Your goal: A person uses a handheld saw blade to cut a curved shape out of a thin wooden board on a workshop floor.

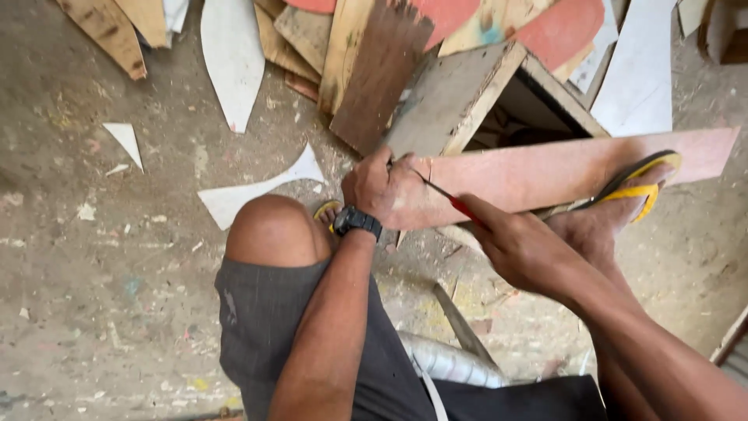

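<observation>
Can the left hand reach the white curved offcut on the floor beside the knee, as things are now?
Probably yes, but not freely. The left hand presses on the pink flat board; the white curved offcut lies close beyond the bent knee, with only bare floor between. The hand would have to let the board go.
</observation>
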